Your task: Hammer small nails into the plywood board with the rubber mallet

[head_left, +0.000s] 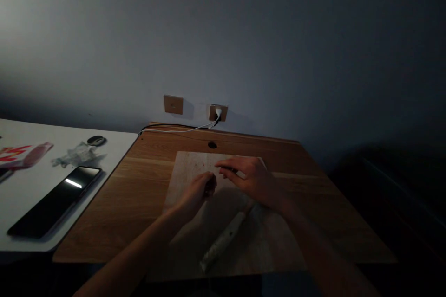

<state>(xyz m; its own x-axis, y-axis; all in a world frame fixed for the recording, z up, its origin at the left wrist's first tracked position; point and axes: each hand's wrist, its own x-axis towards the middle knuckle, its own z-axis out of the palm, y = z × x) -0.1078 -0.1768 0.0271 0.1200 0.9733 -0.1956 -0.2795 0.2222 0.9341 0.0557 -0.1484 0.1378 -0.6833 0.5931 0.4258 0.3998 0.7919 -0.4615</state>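
Note:
My left hand [201,191] is curled closed over the middle of a pale board [181,167]; whatever its fingers hold, if anything, is hidden in shadow. Just to its right, my right hand [249,177] hovers with fingers stretched leftward and the thumb slightly apart below them. I can make out nothing held in it. Below both hands a knife-like tool with a pale, mottled handle [223,243] lies slantwise on the board. Its far end runs towards the right wrist, where it is dim. A few tiny dark specks dot the board's far part.
The board rests on a wooden desk [139,195] against a wall. Left of it, a white table [114,148] carries a phone [52,204], a crumpled clear wrapper [80,154], a dark round object [96,140] and a red-and-white packet [24,155]. Cables run to a wall socket [213,112].

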